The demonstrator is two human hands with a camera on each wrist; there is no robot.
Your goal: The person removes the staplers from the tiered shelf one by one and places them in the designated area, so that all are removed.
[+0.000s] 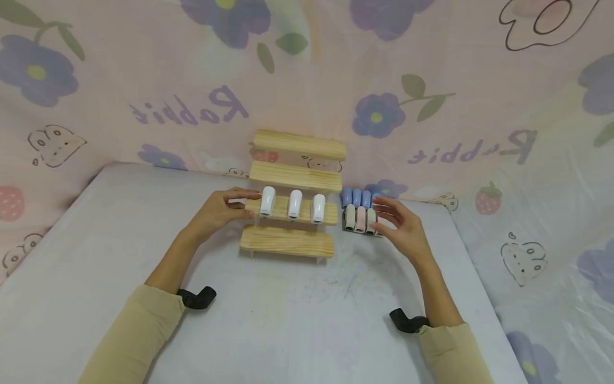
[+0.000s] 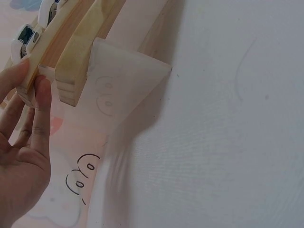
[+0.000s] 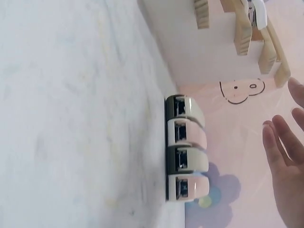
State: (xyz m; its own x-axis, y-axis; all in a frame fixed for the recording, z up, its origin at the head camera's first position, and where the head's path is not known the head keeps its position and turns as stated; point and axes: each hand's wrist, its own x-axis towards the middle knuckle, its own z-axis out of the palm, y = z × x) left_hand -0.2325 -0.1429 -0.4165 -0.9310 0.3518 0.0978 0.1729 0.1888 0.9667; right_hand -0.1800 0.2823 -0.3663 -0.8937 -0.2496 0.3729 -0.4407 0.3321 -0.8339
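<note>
A tiered wooden display rack (image 1: 288, 242) stands near the back of the table. Three white mini staplers (image 1: 295, 205) are spaced along its second board from the bottom. My left hand (image 1: 221, 214) pinches the left end of that board (image 2: 33, 78), thumb and fingers on opposite sides, beside the leftmost stapler. To the right of the rack, my right hand (image 1: 402, 228) hovers by two rows of mini staplers, its fingers apart and nothing in them. The back row is blue staplers (image 1: 357, 197); the front row alternates beige and pink staplers (image 3: 190, 133). My right fingers partly hide the rows' right end in the head view.
A pink patterned curtain (image 1: 307, 96) hangs right behind the rack and around the table's sides. The rack's upper two boards (image 1: 299, 145) bear nothing. White table surface (image 1: 297, 314) stretches in front of the rack, between my forearms.
</note>
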